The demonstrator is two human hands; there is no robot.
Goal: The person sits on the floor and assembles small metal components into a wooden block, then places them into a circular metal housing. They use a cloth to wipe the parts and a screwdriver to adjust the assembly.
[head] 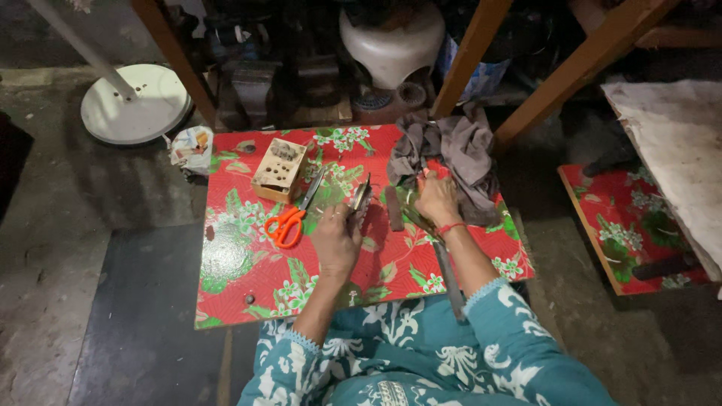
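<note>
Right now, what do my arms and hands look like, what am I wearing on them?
Both arms wear teal sleeves with a white floral print and pale scalloped cuffs, ending partway down the forearm. A red band circles the right wrist. Both hands, left and right, are bare.

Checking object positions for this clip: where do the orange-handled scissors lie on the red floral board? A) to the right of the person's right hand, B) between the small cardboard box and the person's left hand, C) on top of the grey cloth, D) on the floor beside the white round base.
B: the orange-handled scissors lie on the red floral board, just below the small cardboard box and to the left of the left hand.
</note>
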